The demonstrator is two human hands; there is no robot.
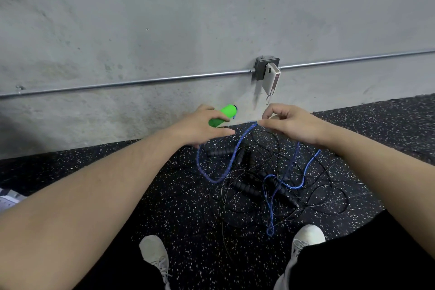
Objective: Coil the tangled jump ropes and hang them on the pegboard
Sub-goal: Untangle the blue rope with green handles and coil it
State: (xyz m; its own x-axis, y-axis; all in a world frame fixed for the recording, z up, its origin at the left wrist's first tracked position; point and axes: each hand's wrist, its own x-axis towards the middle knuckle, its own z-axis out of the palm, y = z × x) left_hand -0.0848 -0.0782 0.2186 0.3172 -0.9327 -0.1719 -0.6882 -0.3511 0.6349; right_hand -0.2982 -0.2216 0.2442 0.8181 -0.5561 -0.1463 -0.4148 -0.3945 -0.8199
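My left hand [202, 128] grips a bright green jump-rope handle [223, 114], held up near the base of the wall. A blue braided rope [237, 148] runs from that hand to my right hand [292, 125], which pinches it between thumb and fingertip. The rest of the blue rope loops down onto the floor and ends in a bend [270, 231] near my right shoe. Beneath it lies a tangle of thin black ropes [270, 193] with black ribbed handles [246, 188]. No pegboard is in view.
A grey concrete wall stands straight ahead, with a metal conduit [141, 81] and a junction box [267, 67] holding a white device [271, 79]. The floor is black speckled rubber [179, 207]. My white shoes [154, 254] stand just behind the tangle.
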